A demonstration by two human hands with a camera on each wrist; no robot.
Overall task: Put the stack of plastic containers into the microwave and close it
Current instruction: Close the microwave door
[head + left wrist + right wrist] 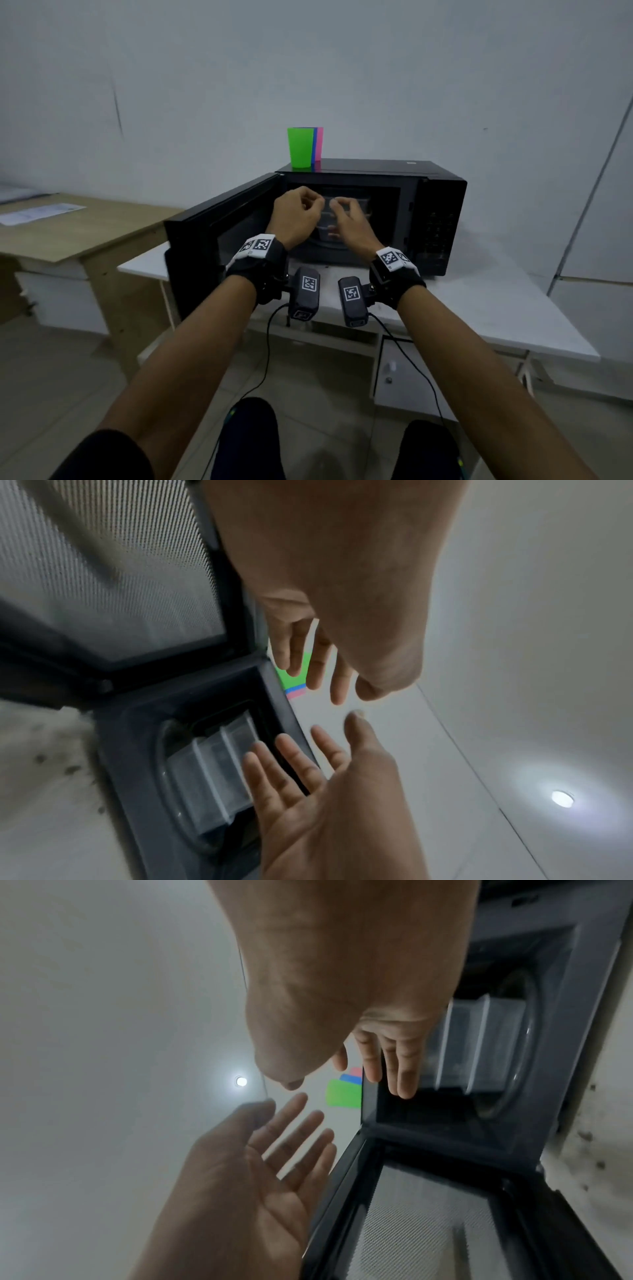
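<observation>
A stack of clear plastic containers [365, 205] stands inside the black microwave [440, 219] on its glass turntable, also seen in the left wrist view [212, 772] and the right wrist view [479, 1042]. The microwave door [205, 236] hangs wide open to the left. Both hands hover side by side just in front of the cavity mouth and hold nothing. My left hand [313, 202] has relaxed, spread fingers [310, 666]. My right hand [337, 207] is likewise loose, its fingers [388, 1061] apart from the stack.
Green, blue and pink cups [304, 147] are nested on the microwave's top left corner. The microwave sits on a white table [479, 308]. A wooden desk [85, 233] with a paper stands to the left, beyond the open door. A white wall is behind.
</observation>
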